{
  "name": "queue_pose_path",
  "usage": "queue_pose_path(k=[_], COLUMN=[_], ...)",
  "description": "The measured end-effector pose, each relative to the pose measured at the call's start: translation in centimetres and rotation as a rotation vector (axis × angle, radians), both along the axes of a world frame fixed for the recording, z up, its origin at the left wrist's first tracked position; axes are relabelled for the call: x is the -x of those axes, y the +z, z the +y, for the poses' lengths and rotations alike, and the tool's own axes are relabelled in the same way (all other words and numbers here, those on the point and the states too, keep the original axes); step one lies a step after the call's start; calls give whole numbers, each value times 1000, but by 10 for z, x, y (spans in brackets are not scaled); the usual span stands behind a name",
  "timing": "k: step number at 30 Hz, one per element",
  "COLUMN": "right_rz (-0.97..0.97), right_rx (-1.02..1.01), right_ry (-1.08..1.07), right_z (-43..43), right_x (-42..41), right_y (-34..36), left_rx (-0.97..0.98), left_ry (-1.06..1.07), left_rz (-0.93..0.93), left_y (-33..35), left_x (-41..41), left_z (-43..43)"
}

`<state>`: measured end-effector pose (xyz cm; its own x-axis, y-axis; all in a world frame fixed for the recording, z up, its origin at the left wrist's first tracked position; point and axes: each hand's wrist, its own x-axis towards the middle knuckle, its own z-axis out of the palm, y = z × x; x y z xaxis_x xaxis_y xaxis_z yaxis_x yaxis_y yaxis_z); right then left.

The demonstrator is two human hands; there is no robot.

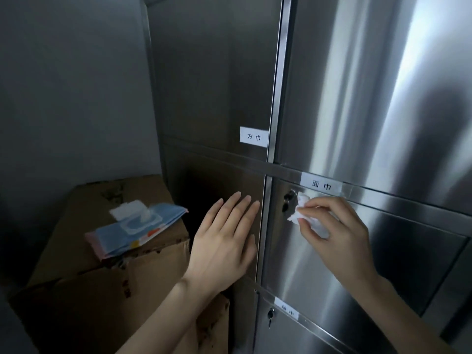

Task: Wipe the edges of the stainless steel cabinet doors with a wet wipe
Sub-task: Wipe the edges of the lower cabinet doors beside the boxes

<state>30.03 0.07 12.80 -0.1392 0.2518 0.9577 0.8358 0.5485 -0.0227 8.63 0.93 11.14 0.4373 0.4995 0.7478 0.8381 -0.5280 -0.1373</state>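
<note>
— Hands?
— Right hand (pixel 339 233) pinches a wipe (pixel 310 218) against the door (pixel 357 264), beside the lock (pixel 288 199). Left hand (pixel 224 241) lies flat, fingers spread, holding nothing.
— Around?
— Wipe pack (pixel 132 228) on a box (pixel 102 277), left.
— Writing?
— Labels: 方巾 (pixel 254 136), 面巾 (pixel 321 186).

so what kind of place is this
Probably a linen or supply storage room: tall stainless steel cabinet doors carry printed white labels and key locks, and a cardboard box sits in the corner.

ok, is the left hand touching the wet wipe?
Apart. The head view shows the left hand flat on the left door, the cabinet's vertical edge between it and the wet wipe.
</note>
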Motion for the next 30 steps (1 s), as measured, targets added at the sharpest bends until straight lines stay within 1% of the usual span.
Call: queue_pose_path(k=[5,12,15,22,25,30], right_rz=[-32,-64,-69,-184,-217,-279], right_rx=[-43,-68,-77,-142,-163,-256], right_ry=[-25,-151,-175,-187,-173,-161], right_z=[47,98,117,163,183,206], right_x=[-4,-16,-22,-44,-56,-70], right_y=[20,57,71,109,128,158], left_rx=[-58,-115,-124,-162,-213,-246], left_ry=[-39,-146,-209,-242,-213,-182], left_rz=[19,20,7,-6,-41,-49], left_y=[18,47,59,82,99,128], left_x=[-8,-27,-40,-70,-78,-88], left_z=[55,139,170,231,254,288])
